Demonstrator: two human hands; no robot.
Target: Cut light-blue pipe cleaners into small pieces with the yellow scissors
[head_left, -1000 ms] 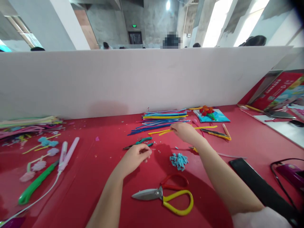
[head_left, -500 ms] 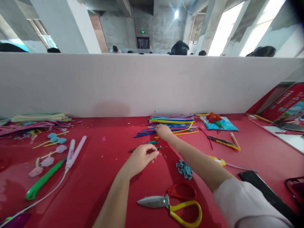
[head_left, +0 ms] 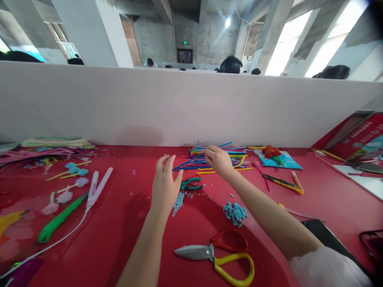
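Note:
My right hand point(head_left: 220, 161) pinches a dark blue pipe cleaner point(head_left: 189, 161), which slants over a bundle of coloured pipe cleaners point(head_left: 241, 153) by the white partition. Close to that pipe cleaner's left end is my left hand point(head_left: 164, 183), its fingers apart and nothing seen in it. Green-handled pliers point(head_left: 194, 186) lie between the hands, their jaws hidden behind the left hand. Small pale blue clippings point(head_left: 178, 203) are scattered below the pliers. A heap of short blue cut pieces point(head_left: 235, 214) lies under my right forearm. Nearer to me rest scissors point(head_left: 197, 252) with one red and one yellow handle.
To the left lie a pink corded hot tool point(head_left: 97, 191), a green-handled tool point(head_left: 61, 221), fuzzy flower pieces point(head_left: 64, 197) and more pipe cleaners point(head_left: 56, 142). On the right are a red flower point(head_left: 271, 151), a utility knife point(head_left: 283, 181) and a black phone-like slab point(head_left: 321, 231). A white partition point(head_left: 179, 107) bounds the back.
My right hand has lifted a blue pipe cleaner at an angle off the bundle. My left hand has moved left and its fingers have spread, uncovering the pliers' handles and the clippings.

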